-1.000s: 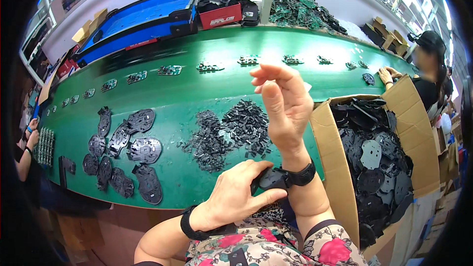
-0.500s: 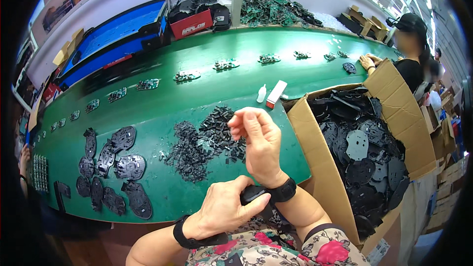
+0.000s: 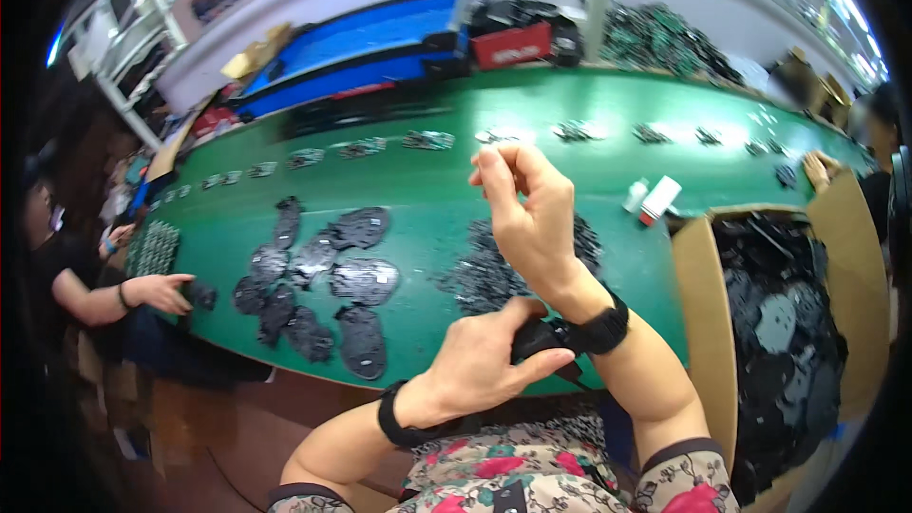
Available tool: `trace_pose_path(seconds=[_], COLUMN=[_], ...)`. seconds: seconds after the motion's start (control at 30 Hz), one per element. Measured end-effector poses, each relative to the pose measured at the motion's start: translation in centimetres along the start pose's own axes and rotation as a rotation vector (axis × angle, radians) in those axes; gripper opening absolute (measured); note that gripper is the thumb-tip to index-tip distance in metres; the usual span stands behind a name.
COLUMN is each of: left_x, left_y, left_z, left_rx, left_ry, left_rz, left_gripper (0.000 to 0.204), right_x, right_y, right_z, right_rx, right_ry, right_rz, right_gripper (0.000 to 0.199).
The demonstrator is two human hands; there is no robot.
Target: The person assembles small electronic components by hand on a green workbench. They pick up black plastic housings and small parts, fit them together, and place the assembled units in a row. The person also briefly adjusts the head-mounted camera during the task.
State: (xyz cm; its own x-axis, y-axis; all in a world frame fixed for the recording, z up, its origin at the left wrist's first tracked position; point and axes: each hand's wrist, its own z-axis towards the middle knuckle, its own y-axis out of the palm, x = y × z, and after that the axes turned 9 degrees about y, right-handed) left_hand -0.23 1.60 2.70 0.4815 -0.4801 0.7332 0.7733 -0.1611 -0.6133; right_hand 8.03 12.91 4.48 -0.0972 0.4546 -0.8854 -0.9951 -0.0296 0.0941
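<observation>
Green bench (image 3: 427, 228) is filling the room's middle, its near edge curving past the forearms. Left hand (image 3: 475, 361) is gripping a black gadget (image 3: 537, 342) at the right wrist; right hand (image 3: 527, 214) is curling above, can't tell if it's pinching anything. Bits (image 3: 475, 275) are lying behind, plates (image 3: 366, 280) left, box (image 3: 708, 323) right, green gaps showing between.

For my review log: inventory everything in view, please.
Table: one, green, middle
Circuit boards: over ten, green, row along table
Flat parts: about nine, black, table's left
Small pieces: uncountable, black, behind right hand
Bottle: one, white, right of centre
Carton: one, white-red, beside bottle
Cardboard box: one, brown, right
Plates: many, black/grey, inside cardboard box
Tray: one, blue, far side
Board heap: one, green, far right
Co-workers: at least two, dark-clothed, both edges
Wrist device: one, black, right wrist
Left hand: one, bare, gripping device
Right hand: one, bare, above table
</observation>
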Motion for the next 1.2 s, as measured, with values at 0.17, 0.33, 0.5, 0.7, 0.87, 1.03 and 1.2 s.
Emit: trace_pose_path(seconds=[0.17,0.33,0.5,0.7,0.87,1.03,1.2], left_x=[-0.8,-0.6,-0.5,-0.5,0.3,-0.3,0.4], left_y=[-2.1,-1.9,-2.7,-3.2,-4.1,-6.5,-7.7], left_z=[-4.4,-7.3,-9.3,-9.7,-10.3,-11.3,-11.1], left_rx=[0.082,0.327,0.284,0.358,0.286,0.253,0.236], left_ry=[0.085,0.299,0.196,0.285,0.080,0.375,0.234], left_rz=[0.129,0.356,0.334,0.471,0.297,0.685,0.452], left_gripper=[0.037,0.034,0.035,0.039,0.038,0.039,0.038], right_x=[-2.6,-3.6,-4.1,-5.1,-4.8,-5.2,-6.3], right_y=[4.6,5.7,7.1,7.4,8.4,9.5,10.7], right_z=[-3.0,-6.2,-7.5,-7.7,-7.6,-8.6,-7.8], right_rx=[-0.284,-0.439,-0.439,-0.465,-0.451,-0.524,-0.508], right_ry=[-0.077,0.033,-0.031,-0.021,-0.079,-0.210,0.001], right_rz=[0.034,0.068,0.134,0.191,0.236,0.235,0.322], right_gripper=[0.009,0.010,0.014,0.016,0.016,0.016,0.015])
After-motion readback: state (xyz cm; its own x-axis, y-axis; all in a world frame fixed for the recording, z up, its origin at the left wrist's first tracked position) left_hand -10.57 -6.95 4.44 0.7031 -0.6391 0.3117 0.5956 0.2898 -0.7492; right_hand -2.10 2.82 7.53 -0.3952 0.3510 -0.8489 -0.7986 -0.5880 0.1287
